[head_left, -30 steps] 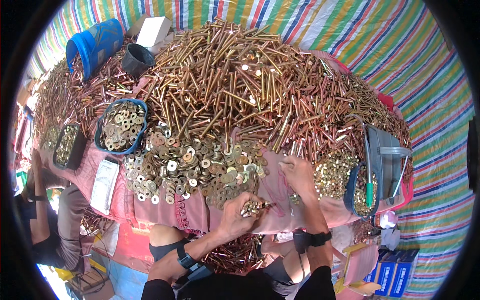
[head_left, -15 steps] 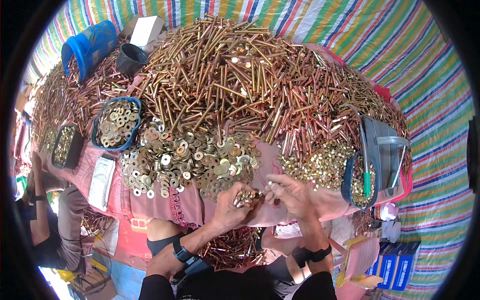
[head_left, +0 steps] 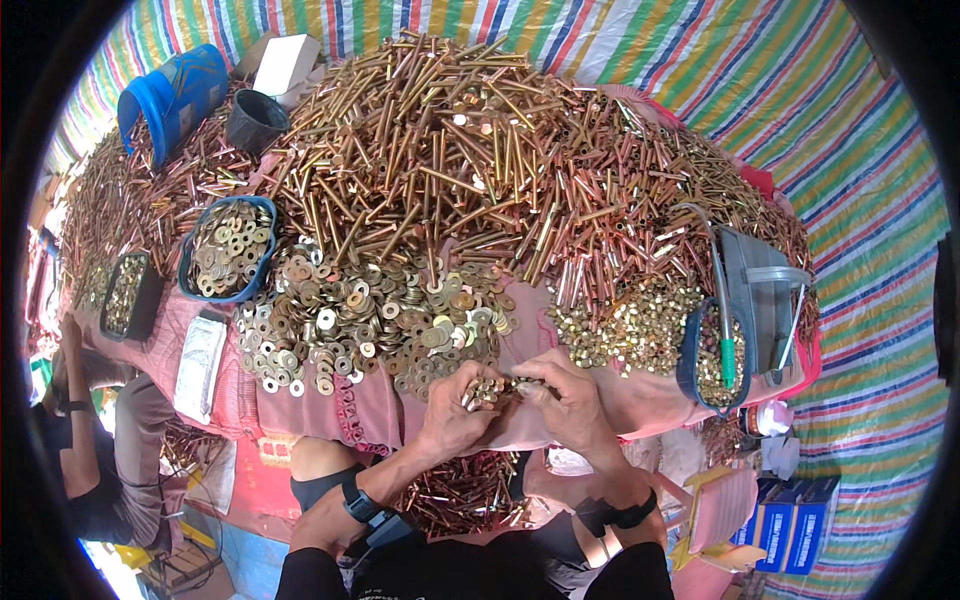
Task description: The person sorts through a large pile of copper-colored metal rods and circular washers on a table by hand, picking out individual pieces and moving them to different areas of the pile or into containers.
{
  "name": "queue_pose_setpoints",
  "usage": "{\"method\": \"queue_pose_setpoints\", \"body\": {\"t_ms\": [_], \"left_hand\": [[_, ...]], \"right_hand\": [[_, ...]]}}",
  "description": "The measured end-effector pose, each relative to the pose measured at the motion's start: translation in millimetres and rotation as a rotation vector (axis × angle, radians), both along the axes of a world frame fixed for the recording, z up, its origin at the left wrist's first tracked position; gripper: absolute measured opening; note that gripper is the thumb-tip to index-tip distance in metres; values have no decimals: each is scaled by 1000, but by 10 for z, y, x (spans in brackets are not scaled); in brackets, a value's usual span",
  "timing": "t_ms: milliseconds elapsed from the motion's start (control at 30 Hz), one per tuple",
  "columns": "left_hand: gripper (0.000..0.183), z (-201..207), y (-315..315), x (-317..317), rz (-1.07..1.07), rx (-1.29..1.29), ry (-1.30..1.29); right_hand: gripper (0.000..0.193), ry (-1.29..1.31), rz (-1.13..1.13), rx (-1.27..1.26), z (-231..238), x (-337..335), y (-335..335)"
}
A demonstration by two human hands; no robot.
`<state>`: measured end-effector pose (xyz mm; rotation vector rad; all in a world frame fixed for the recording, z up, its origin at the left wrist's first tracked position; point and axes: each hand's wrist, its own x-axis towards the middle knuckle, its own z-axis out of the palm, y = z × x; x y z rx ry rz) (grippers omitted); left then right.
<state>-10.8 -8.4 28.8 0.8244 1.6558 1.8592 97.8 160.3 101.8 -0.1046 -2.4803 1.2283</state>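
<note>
My left hand (head_left: 455,410) is closed around a small bundle of brassy bolts (head_left: 487,392), whose ends stick out between thumb and fingers. Beside it, my right hand (head_left: 562,400) pinches at the end of a bolt from that bundle; fingertips hide whatever small part is between them. Both hands are just over the near edge of the pink cloth (head_left: 520,435). Loose flat washers (head_left: 370,320) lie in a heap beyond my left hand. Past my right hand is a spread of small golden nuts (head_left: 630,325).
Behind rises a big pile of long bolts (head_left: 440,150). A blue basket of washers (head_left: 228,250) sits left, a tub of nuts (head_left: 718,360) with a green-handled tool (head_left: 727,355) right. A blue bucket (head_left: 180,100) lies tipped at back left. Another person's arm (head_left: 75,400) is far left.
My right hand has moved left and slightly down, from just apart from the bundle to its bolt ends. My left hand keeps its hold on the bolts.
</note>
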Motion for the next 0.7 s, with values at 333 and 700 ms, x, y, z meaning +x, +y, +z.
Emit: {"method": "queue_pose_setpoints", "body": {"t_ms": [333,700], "left_hand": [[25,33,-3,-2,-3,-5,76],[25,47,-8,-9,-24,17,38]], "right_hand": [[26,-229,-152,-313,-60,56,-93],[36,-177,-189,-121,-55,59,-115]]}}
